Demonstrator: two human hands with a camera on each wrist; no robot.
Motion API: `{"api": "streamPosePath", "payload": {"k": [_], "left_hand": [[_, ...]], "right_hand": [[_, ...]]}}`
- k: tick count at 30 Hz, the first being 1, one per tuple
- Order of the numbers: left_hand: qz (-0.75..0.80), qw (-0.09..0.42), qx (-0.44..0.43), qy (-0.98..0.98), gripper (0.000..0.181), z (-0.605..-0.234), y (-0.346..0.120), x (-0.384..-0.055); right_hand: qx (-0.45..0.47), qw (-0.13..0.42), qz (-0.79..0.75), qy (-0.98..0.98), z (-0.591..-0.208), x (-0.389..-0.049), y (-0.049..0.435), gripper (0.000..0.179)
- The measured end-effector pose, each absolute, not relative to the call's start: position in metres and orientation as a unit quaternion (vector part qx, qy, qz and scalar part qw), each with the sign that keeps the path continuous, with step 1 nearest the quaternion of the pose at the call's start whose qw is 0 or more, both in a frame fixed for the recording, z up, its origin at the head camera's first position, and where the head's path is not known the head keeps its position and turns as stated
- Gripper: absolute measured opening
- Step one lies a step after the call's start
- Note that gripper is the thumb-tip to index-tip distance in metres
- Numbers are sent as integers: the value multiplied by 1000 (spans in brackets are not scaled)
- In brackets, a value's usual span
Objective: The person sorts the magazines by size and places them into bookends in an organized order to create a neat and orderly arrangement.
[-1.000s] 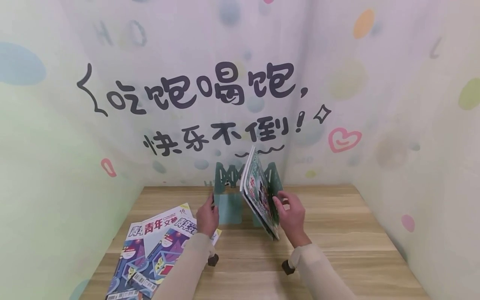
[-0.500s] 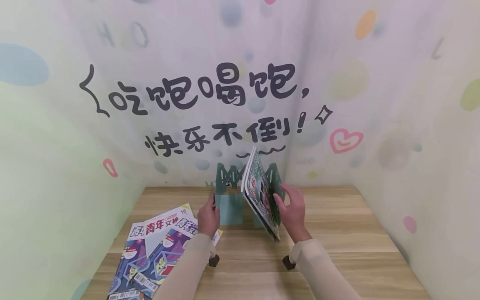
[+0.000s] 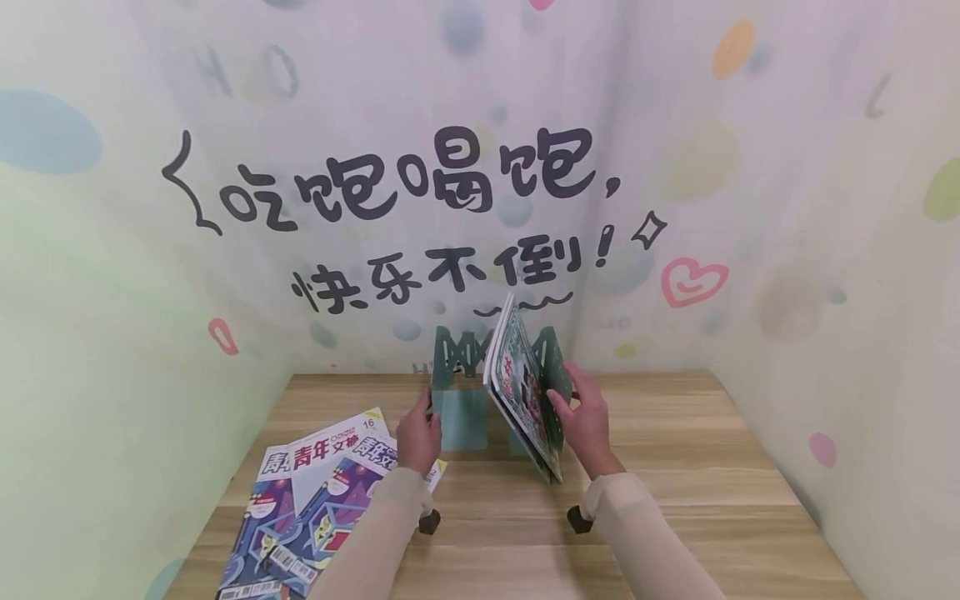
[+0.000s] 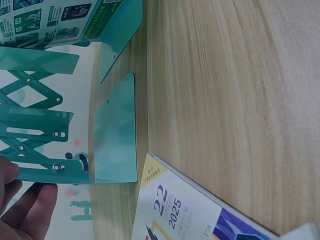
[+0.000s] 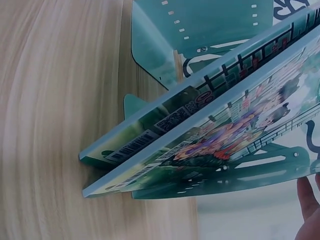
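Observation:
A green expandable metal bookend (image 3: 461, 417) stands at the back of the table, its scissor links (image 4: 32, 90) showing between the upright plates. My left hand (image 3: 418, 437) grips its left end plate, fingers on both sides of the metal in the left wrist view. At the other end, my right hand (image 3: 588, 423) holds the right end plate (image 5: 220, 185), thumb on the near side and fingers round the outer face. Several thin magazines (image 3: 521, 387) lean inside the bookend, tilted and spread slightly apart at the lower corner (image 5: 92, 175). Most of my right hand is outside its wrist view.
Several more magazines (image 3: 322, 492) lie fanned out flat at the left of the wooden table (image 3: 510, 550), one corner reaching close to my left wrist. A printed wall (image 3: 480, 100) rises right behind the table, with side walls left and right.
My right fingers have shifted a little further round the outer side of the right end plate. My left hand and the leaning magazines stay almost where they were.

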State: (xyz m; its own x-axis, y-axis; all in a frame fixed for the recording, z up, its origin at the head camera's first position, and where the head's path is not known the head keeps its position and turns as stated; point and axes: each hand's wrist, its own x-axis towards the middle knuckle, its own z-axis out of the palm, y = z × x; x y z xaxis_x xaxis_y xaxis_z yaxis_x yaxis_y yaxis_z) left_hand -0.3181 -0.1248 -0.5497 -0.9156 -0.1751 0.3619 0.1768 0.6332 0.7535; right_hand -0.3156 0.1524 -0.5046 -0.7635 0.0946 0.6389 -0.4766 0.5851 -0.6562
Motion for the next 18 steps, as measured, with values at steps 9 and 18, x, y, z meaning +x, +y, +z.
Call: {"api": "streamPosePath", "payload": {"k": [9,18], "left_hand": [[-427,201,0,-882,52,-548,-125,-316],[-432,191,1,-881,51,-547,-125,-315]], "right_hand": [[73,231,479,-843,-508,-321,158,59],[72,186,511,-836,-508,-323,164,56]]}}
